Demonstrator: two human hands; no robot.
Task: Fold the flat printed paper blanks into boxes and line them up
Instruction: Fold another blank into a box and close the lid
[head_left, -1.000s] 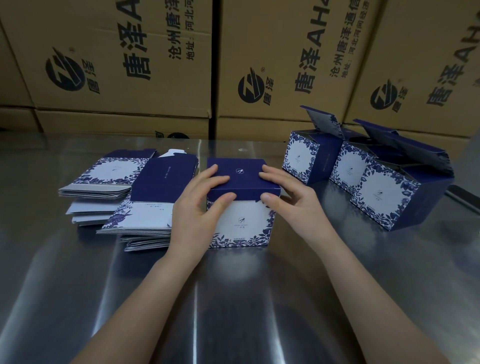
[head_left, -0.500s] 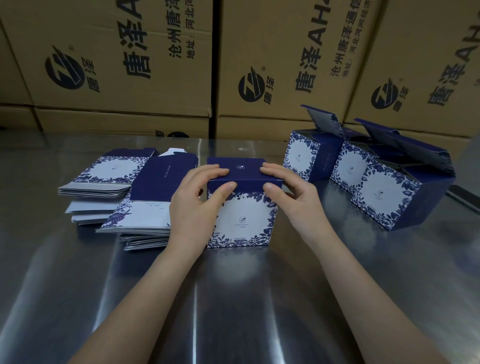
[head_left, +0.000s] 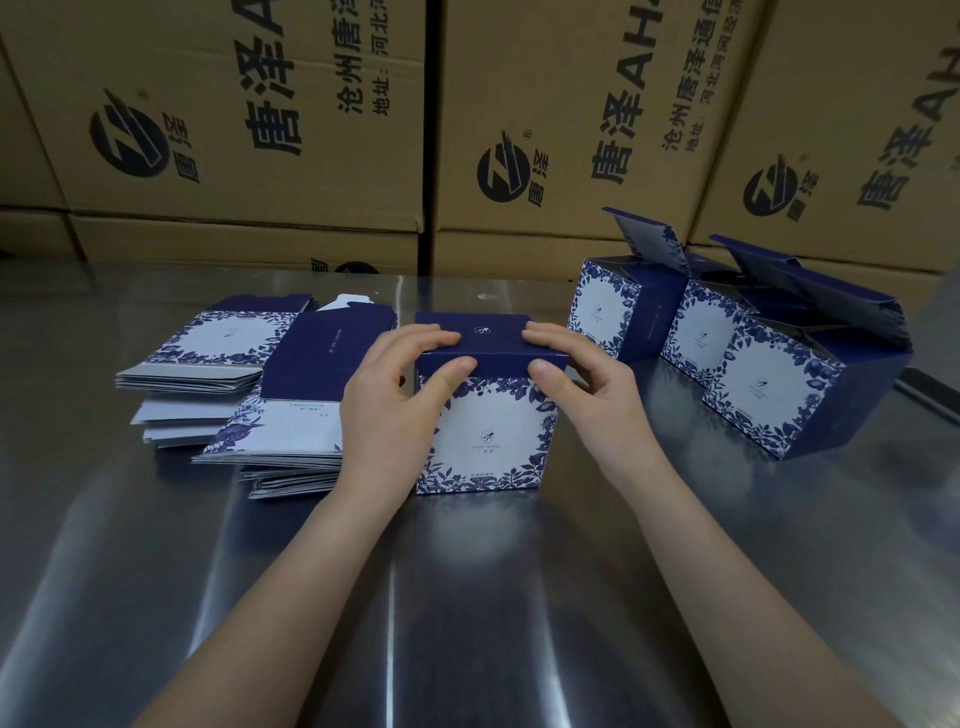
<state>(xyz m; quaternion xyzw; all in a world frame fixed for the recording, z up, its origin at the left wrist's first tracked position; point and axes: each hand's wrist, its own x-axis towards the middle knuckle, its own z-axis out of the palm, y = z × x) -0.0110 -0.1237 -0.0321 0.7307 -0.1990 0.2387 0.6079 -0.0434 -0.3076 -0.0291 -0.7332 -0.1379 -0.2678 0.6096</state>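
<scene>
A blue-and-white floral paper box (head_left: 488, 436) was stood upright at the centre of the brushed steel table (head_left: 467, 597). Its dark blue lid (head_left: 491, 338) was gripped at both ends: the left hand (head_left: 389, 410) and the right hand (head_left: 592, 395) were curled over it, fingers on top, thumbs pressed on the front flap. Stacks of flat printed blanks (head_left: 291, 415) lay just beside it on the left. Three folded boxes (head_left: 769, 395) with raised lids were lined up on the right, before brown cardboard cartons (head_left: 260, 130).

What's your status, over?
Left hand, right hand pinching box lid. Box upright, lid flap over the front, untucked. Nothing between it and row of boxes at right.
</scene>
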